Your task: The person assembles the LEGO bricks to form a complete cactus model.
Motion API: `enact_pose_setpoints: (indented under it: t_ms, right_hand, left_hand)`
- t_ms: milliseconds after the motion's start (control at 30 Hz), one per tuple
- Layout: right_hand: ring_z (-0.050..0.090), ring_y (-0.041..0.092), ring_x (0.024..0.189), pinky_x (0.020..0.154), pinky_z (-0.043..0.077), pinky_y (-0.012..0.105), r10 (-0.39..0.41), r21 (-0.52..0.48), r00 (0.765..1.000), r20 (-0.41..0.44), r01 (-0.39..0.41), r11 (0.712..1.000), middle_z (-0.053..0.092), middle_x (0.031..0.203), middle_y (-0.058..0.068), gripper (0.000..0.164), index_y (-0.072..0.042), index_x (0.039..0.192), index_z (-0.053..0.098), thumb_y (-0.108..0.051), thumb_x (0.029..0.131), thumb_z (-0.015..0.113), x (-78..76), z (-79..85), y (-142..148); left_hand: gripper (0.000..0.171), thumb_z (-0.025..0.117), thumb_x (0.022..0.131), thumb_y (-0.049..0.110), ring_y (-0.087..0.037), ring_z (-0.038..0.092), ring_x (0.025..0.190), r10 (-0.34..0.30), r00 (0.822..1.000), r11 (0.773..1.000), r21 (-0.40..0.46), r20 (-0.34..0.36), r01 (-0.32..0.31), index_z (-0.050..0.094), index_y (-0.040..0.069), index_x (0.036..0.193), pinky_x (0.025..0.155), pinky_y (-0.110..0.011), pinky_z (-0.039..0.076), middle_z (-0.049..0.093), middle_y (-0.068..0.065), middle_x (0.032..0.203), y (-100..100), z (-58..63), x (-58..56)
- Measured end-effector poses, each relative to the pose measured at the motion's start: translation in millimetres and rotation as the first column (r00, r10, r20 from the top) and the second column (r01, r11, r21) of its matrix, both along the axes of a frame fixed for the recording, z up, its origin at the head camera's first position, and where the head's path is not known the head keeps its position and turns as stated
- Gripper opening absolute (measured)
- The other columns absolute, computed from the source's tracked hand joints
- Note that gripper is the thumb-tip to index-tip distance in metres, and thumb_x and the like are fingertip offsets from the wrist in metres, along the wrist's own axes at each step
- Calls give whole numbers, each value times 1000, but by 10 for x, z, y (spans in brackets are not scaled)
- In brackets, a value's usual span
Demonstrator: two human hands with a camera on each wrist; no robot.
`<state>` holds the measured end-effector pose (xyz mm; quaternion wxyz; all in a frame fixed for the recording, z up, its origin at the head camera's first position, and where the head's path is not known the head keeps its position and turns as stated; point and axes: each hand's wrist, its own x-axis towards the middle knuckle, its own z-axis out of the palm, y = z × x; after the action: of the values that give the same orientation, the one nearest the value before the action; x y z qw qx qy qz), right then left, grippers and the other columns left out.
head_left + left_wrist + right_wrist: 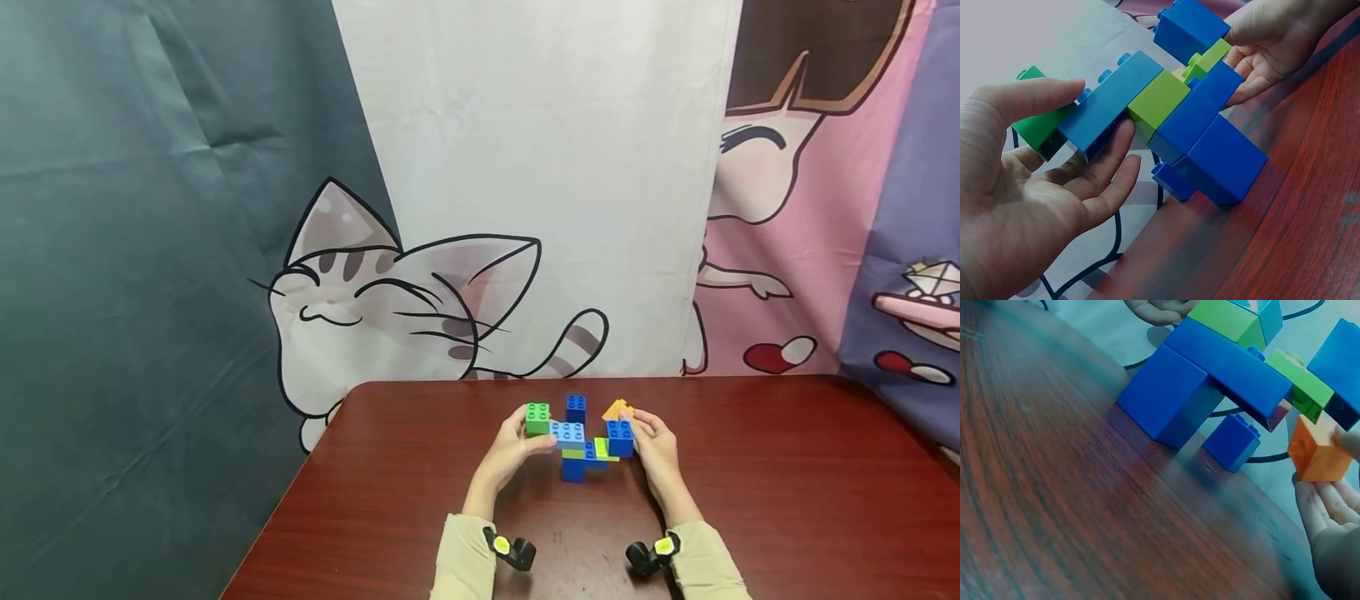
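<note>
My left hand [510, 454] grips one end of a joined toy-brick build, its thumb on top of a light blue brick [1110, 103] and its fingers underneath. A green brick [537, 418] sits at that end. Lime bricks [1159, 107] and a long blue brick [1200, 112] continue the build, with a blue brick [1169, 394] below as a leg. At its right end a blue brick [619, 438] tops a smaller lime brick [602, 448]. My right hand [658, 450] pinches an orange brick [1319, 450] between thumb and fingers, close beside that end.
A separate dark blue brick [576, 408] stands on the brown table [405, 467], just behind the build. Behind the table's far edge hangs a printed cloth [540, 167] with a cartoon cat.
</note>
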<state>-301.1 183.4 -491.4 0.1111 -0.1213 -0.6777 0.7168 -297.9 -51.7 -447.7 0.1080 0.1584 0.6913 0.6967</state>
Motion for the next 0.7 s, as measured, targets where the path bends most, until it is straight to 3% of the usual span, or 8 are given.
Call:
enact_pose_setpoints:
  t_ms: [100, 267, 367, 567, 700]
  right_hand:
    - [55, -11, 69, 65, 46, 7, -39, 9, 999, -9, 39, 999, 57, 73, -31, 53, 2, 127, 49, -36, 93, 64, -8, 22, -17]
    - [57, -11, 72, 68, 48, 5, -70, -70, 997, -45, 66, 995, 61, 73, -29, 48, 0, 126, 51, -31, 93, 66, -8, 53, -10]
    - [60, -12, 77, 72, 50, 5, -57, -135, 995, -83, 45, 990, 64, 77, -27, 46, -1, 127, 53, -28, 92, 67, -7, 66, 2]
    - [62, -11, 82, 75, 50, 6, -18, -132, 986, -164, -4, 991, 67, 86, -27, 42, -2, 130, 55, -23, 94, 64, 13, 131, -13]
    - [63, -8, 83, 76, 52, 8, -23, -164, 979, -200, -11, 986, 67, 88, -24, 32, -7, 124, 58, -20, 95, 63, 40, 247, -26]
  left_hand:
    - [54, 68, 88, 5, -14, 62, 96, 0, 1000, 1000, 1, 1, 0, 44, 0, 136, 90, -36, 57, 62, -17, 116, -4, 5, -1]
    - [53, 68, 87, 5, -14, 61, 96, 4, 1000, 1000, 3, 5, -4, 45, 1, 135, 90, -35, 57, 63, -16, 115, 6, -6, -9]
    - [52, 68, 87, 5, -14, 62, 95, 3, 1000, 1000, 6, 2, -3, 46, 1, 134, 89, -35, 57, 63, -15, 113, 8, -8, -9]
    - [51, 68, 86, 4, -13, 62, 93, -1, 1000, 1000, 16, -5, 1, 46, 1, 133, 88, -34, 57, 64, -13, 110, 2, -17, -14]
    - [50, 68, 86, 4, -13, 61, 93, -3, 1000, 1000, 18, -2, 3, 47, 2, 132, 88, -34, 57, 63, -12, 109, -1, -20, -9]
